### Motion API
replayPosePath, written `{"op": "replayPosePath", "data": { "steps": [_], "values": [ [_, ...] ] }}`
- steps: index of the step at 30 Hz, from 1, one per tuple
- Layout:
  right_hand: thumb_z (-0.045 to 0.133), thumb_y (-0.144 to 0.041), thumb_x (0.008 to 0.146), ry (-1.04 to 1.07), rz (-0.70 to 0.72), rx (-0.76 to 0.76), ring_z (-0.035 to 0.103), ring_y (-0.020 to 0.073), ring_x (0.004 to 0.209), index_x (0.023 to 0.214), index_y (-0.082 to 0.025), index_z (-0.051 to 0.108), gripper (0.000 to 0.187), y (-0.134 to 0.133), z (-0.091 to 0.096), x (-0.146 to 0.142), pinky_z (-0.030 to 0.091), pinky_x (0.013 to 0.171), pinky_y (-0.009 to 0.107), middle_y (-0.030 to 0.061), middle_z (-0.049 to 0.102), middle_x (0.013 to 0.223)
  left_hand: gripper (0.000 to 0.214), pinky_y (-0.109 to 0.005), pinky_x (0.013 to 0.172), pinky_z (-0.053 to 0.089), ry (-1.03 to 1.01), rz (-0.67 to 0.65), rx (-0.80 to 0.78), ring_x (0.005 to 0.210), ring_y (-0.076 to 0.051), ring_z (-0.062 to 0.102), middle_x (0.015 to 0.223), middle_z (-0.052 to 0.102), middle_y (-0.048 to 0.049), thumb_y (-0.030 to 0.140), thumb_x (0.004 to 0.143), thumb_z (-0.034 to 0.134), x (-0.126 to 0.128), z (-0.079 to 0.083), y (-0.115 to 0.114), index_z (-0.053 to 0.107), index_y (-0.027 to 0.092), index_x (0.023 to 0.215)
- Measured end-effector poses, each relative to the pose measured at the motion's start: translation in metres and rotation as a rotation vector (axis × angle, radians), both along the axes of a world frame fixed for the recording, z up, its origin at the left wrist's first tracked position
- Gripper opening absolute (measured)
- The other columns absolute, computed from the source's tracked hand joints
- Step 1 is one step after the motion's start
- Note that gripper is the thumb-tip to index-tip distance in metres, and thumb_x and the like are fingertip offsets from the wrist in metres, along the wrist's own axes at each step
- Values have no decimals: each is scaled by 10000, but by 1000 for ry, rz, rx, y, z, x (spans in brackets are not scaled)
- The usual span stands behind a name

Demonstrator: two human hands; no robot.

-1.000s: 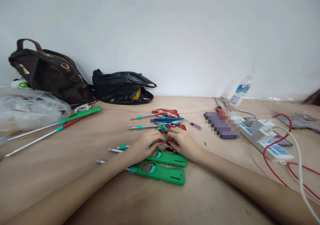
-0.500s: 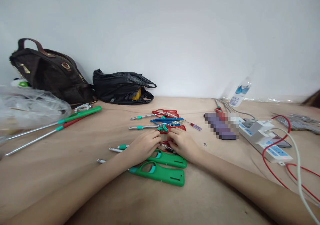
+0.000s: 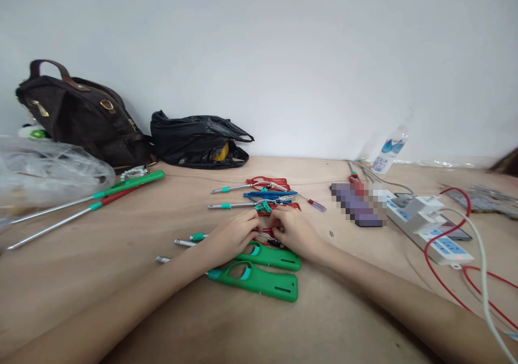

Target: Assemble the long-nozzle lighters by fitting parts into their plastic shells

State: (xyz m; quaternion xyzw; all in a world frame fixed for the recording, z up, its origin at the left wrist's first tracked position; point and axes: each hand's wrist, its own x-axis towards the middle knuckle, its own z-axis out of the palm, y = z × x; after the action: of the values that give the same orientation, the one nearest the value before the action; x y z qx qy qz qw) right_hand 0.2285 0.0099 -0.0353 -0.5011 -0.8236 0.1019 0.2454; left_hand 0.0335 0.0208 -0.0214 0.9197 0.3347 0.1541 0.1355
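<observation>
Red plastic, part of an opened lighter shell (image 3: 265,233), is pinched between the fingertips of both hands at the middle of the wooden table (image 3: 121,256). The left hand (image 3: 232,235) and the right hand (image 3: 294,232) are curled knuckle to knuckle over it, fingers closed on the small part; thin wires are seen trailing from it, but how much of it is gripped cannot be told. Just near of the hands, two green long-neck lighters (image 3: 259,277) are laid side by side, metal tubes pointing left. Just beyond the hands, dismantled red and blue lighter bodies (image 3: 269,194) are gathered, with a small screwdriver (image 3: 315,204) at their right. Further left, two long metal rods with green and red handles (image 3: 89,205) are laid. A brown handbag (image 3: 81,116) and a black plastic bag (image 3: 198,140) are set against the far wall. At the right, a white power strip (image 3: 429,226) with red cable is placed.
</observation>
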Motion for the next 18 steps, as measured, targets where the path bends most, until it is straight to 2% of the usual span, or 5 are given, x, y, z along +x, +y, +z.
{"op": "replayPosePath", "data": {
  "steps": [3,6,14,18],
  "values": [
    [523,13,662,138,8,-144,525,137,673,702,-181,532,198,2,2,0,356,605,238,-2,600,719,131,-283,708,431,-3,15,-13,843,-188,538,889,537,-27,106,886,442,1,3,-1,525,175,812],
    [520,21,649,200,6,-195,509,122,633,710,-179,529,209,3,2,0,344,583,227,-16,577,693,127,-280,710,431,16,13,4,847,-187,539,898,536,-29,112,897,451,1,4,-2,541,171,829],
    [521,22,667,138,16,-99,503,137,701,699,-180,519,205,0,0,-1,346,621,237,-3,573,729,184,-284,686,429,153,-42,222,803,-181,532,884,548,-46,122,933,421,1,-2,1,568,151,826],
    [557,-28,739,132,43,-78,514,151,741,768,-177,544,152,1,4,7,369,646,251,7,590,762,214,-290,682,433,155,-46,253,808,-189,538,876,556,-52,143,947,401,0,-3,2,581,148,834]
  ]
}}
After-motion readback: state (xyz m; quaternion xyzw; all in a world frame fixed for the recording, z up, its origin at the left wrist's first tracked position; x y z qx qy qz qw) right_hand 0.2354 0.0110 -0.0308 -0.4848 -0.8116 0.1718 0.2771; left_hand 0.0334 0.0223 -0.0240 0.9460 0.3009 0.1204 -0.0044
